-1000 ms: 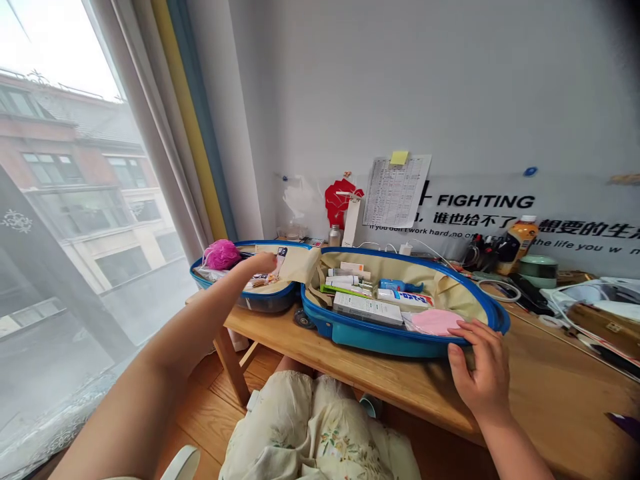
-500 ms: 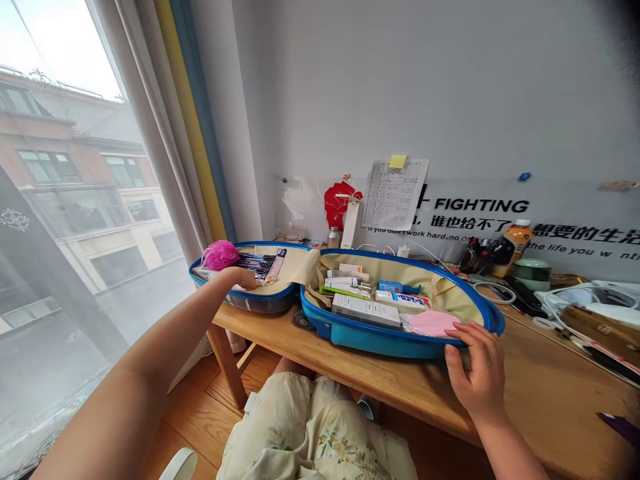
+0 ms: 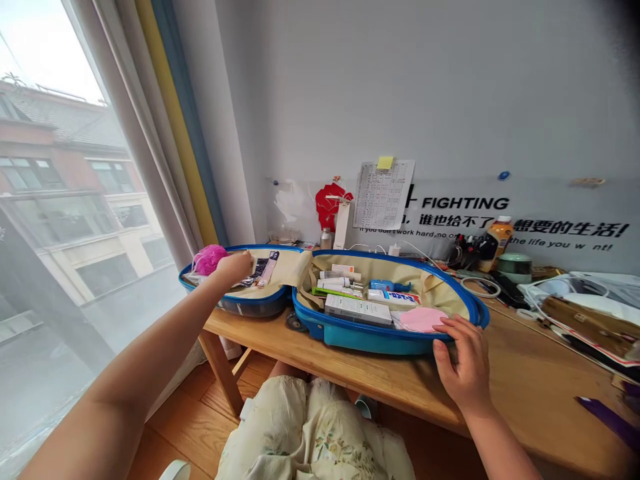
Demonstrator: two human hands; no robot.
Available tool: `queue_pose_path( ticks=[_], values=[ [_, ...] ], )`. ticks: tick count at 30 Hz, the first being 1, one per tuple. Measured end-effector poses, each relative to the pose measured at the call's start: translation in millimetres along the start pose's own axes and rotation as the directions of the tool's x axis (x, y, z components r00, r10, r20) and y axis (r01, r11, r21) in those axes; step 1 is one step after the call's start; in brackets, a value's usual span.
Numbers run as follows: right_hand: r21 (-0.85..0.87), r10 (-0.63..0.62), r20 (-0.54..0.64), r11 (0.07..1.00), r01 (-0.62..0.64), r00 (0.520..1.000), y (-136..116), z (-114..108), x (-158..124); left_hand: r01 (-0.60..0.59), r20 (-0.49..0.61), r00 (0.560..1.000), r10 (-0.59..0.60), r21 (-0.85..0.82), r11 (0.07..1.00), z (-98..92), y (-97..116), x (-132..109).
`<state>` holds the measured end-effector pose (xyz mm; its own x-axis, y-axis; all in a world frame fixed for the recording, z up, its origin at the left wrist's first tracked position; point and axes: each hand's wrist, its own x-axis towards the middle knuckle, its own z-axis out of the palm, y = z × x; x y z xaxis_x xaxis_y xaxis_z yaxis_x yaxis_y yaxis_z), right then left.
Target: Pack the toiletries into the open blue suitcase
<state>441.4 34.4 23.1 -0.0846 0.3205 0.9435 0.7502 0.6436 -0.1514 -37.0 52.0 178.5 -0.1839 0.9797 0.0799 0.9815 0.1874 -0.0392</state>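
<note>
An open blue suitcase [image 3: 380,339] with a cream lining lies across the desk. My left hand [image 3: 236,268] is over its left half, between a bright pink bath puff [image 3: 209,259] and a black flat package [image 3: 261,272]. Its fingers are curled closed, and what they hold is hidden. My right hand [image 3: 466,357] rests on the front right rim, fingers apart over the edge and thumb outside, close to a pink oval pad [image 3: 423,319]. In the right half lie a white box [image 3: 358,309], a toothpaste tube [image 3: 394,297], a blue bottle [image 3: 390,285] and several white tubes [image 3: 334,283].
Behind the suitcase stand a white lamp [image 3: 342,225] and a small metallic bottle [image 3: 326,239]. On the right are an orange drink bottle [image 3: 496,244], a green-lidded jar [image 3: 515,267], cables and a brown case [image 3: 590,323]. A curtain [image 3: 150,133] and window border the left.
My left hand has lifted and moved back from the front of the left half, over the black package. My right hand stays on the rim. The view has shifted slightly right.
</note>
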Motion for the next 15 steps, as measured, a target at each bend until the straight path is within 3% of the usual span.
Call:
queue_pose_path(
  ticks=[3,7,11,15],
  values=[
    [0.004,-0.021,-0.006,1.0,0.021,1.0,-1.7,-0.6,1.3,0.041,-0.179,0.983,-0.037,0.019,0.999,-22.6,27.9,-6.1],
    [0.0,-0.03,0.002,1.0,0.03,1.0,-2.5,-1.4,2.0,-0.227,-0.362,0.911,0.2,-0.034,0.973,-35.5,88.3,-19.3],
    [-0.012,-0.033,0.004,0.999,0.033,0.999,-2.9,-2.0,1.3,-0.54,-0.305,0.808,0.505,-0.039,0.841,-20.9,144.1,-33.8],
    [-0.011,-0.026,0.012,1.0,0.026,1.0,-3.0,-2.4,0.3,-0.7,-0.126,0.709,0.694,-0.005,0.714,1.1,166.2,-39.6]
  ],
)
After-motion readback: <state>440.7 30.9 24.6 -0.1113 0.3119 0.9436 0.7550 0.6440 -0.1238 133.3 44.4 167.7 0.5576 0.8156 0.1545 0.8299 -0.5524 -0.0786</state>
